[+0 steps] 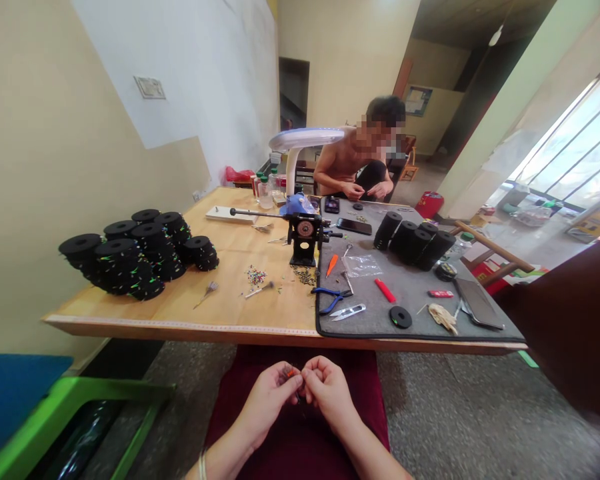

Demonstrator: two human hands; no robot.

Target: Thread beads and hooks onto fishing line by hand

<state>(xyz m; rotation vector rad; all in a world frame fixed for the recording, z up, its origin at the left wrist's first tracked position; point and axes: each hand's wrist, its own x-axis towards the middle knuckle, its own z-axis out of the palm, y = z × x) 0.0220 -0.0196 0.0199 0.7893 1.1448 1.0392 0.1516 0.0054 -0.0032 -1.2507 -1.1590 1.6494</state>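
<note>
Low over the dark red cloth [300, 453] on the lap, my left hand [274, 393] and my right hand [327, 388] meet with thumbs and fingertips pinched together. A small item with a bright orange part [291, 373] shows between the left fingers; its kind is too small to make out. Whatever the right fingertips pinch is hidden. Both hands are in front of the table edge. Closest on the table lie small scissors-like snips [349, 312], blue-handled pliers [333, 299] and a black foam disc [401, 317] with a green bit on it.
Stacks of black foam spools [117, 257] with colourful bits stand left; plain black spools [414, 241] stand right on the grey mat [370, 323]. A black hand-cranked device [306, 237], a lamp [305, 139] and bead piles [256, 275] occupy the middle. Another person [347, 163] sits opposite.
</note>
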